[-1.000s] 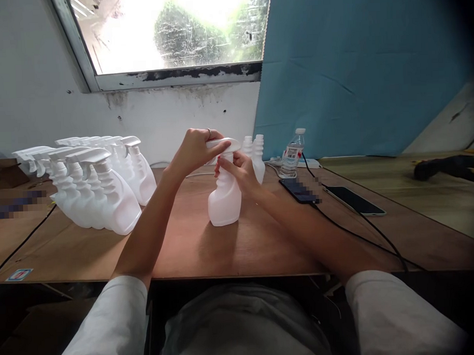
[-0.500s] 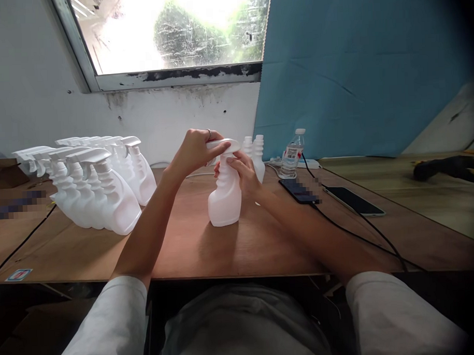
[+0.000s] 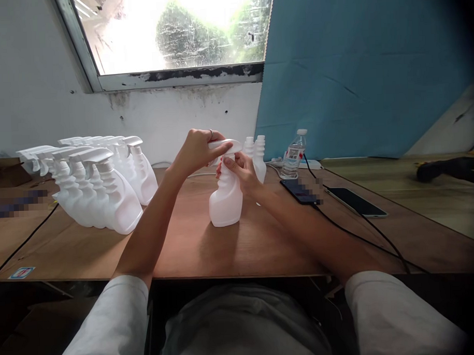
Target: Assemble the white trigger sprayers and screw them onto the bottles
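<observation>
- White wall, marked with small dark holes and smudged stains below the window.
- Window at the top, its glass streaked, bright daylight and blurred greenery showing through.
- Metal window frame, its lower bar patched with black.
- Blue sheet, lightly creased, covering the wall to the right of the window.
- Brown wooden table stretching across the view, its near edge above deep shadow.
- Pale wood-grained surface beyond the table at right, partly blurred.
</observation>
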A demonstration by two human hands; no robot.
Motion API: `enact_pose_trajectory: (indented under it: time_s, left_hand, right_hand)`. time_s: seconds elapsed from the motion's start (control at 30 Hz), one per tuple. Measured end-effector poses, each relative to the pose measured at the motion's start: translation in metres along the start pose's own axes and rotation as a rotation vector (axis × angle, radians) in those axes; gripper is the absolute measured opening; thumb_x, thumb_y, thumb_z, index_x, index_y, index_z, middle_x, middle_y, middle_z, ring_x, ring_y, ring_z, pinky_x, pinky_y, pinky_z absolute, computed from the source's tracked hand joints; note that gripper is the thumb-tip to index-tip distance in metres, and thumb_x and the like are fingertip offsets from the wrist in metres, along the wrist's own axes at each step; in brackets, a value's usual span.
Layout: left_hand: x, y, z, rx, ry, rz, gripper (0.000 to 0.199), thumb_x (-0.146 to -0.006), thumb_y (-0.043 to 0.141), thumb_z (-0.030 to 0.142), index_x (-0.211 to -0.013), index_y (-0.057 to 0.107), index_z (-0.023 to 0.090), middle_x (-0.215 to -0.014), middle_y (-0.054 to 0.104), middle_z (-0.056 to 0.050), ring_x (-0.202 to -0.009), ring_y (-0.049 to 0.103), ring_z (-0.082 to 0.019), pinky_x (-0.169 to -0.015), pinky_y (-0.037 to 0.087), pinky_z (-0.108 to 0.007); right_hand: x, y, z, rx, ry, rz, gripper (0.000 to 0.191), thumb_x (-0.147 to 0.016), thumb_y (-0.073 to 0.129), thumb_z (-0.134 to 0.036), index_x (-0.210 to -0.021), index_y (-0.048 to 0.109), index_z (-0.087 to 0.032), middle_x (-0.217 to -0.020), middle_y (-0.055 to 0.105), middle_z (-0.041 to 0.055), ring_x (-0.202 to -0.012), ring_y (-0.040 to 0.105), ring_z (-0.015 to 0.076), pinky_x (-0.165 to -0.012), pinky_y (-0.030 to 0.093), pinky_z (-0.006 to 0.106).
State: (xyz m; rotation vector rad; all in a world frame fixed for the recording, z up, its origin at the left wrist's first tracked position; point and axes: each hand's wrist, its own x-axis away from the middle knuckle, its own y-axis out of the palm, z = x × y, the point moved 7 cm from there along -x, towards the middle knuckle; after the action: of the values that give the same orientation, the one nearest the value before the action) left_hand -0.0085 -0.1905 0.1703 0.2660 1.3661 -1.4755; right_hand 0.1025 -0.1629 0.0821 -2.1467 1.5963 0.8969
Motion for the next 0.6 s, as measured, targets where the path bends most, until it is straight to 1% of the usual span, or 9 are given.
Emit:
enact_pose_trajectory:
  time_s: [0.17,0.27,0.37,0.43,0.5,0.53,0.6]
  left_hand:
    - [0.000,0.001,0.000,0.025,-0.017,-0.002,0.026,-0.082,0.062,0.036,-0.078,0.074,0.014,-0.039,0.048,0.005,-0.043,0.045,-0.008,-0.055,0.040,-0.023]
    - [-0.002,0.004,-0.005,0.063,-0.050,0.017,0.028,-0.081,0.064,0.039,-0.078,0.073,0.013,-0.042,0.050,0.004,-0.044,0.045,-0.008,-0.053,0.039,-0.023]
    - [0.002,0.010,-0.017,0.161,-0.093,0.079,0.038,-0.083,0.061,0.050,-0.081,0.072,0.014,-0.046,0.050,0.003,-0.046,0.047,-0.009,-0.050,0.037,-0.022]
    - [0.012,0.016,-0.030,0.299,-0.144,0.137,0.051,-0.089,0.048,0.060,-0.087,0.070,0.014,-0.052,0.053,0.001,-0.048,0.050,-0.010,-0.048,0.037,-0.022]
    - [0.032,0.027,-0.046,0.460,-0.196,0.183,0.061,-0.092,0.033,0.065,-0.094,0.067,0.014,-0.066,0.059,-0.004,-0.051,0.053,-0.010,-0.046,0.038,-0.022]
    - [0.045,0.033,-0.053,0.522,-0.205,0.187,0.063,-0.093,0.028,0.066,-0.098,0.065,0.015,-0.076,0.062,-0.006,-0.053,0.054,-0.010,-0.046,0.039,-0.022]
    - [0.072,0.049,-0.064,0.557,-0.197,0.133,0.060,-0.094,0.029,0.064,-0.105,0.062,0.015,-0.088,0.064,-0.008,-0.058,0.055,-0.010,-0.048,0.040,-0.021]
  right_hand:
    - [0.001,0.000,-0.005,0.074,-0.024,0.106,0.039,-0.075,0.075,-0.049,-0.087,0.050,-0.021,-0.065,0.061,-0.0023,-0.054,0.061,0.0138,-0.050,0.049,0.027]
    - [0.001,0.000,-0.006,0.069,-0.019,0.088,0.035,-0.078,0.074,-0.045,-0.088,0.052,-0.021,-0.066,0.061,-0.0016,-0.054,0.062,0.0143,-0.049,0.048,0.027]
    - [0.000,0.001,-0.008,0.057,-0.025,0.060,0.033,-0.081,0.070,-0.046,-0.094,0.052,-0.021,-0.066,0.061,-0.0019,-0.055,0.062,0.0146,-0.050,0.049,0.028]
    - [0.000,0.001,-0.009,0.067,-0.027,0.051,0.036,-0.080,0.069,-0.049,-0.096,0.052,-0.022,-0.066,0.060,-0.0028,-0.054,0.061,0.0139,-0.050,0.049,0.028]
    - [0.000,0.002,-0.010,0.111,-0.010,0.067,0.039,-0.077,0.071,-0.051,-0.096,0.053,-0.022,-0.067,0.059,-0.0030,-0.054,0.059,0.0132,-0.051,0.049,0.028]
    - [-0.001,0.001,-0.010,0.151,0.006,0.090,0.041,-0.074,0.073,-0.052,-0.094,0.054,-0.021,-0.067,0.060,-0.0028,-0.054,0.059,0.0132,-0.051,0.049,0.028]
    - [-0.002,-0.002,-0.009,0.261,0.049,0.160,0.043,-0.069,0.078,-0.051,-0.090,0.056,-0.020,-0.066,0.061,-0.0017,-0.055,0.060,0.0142,-0.052,0.050,0.028]
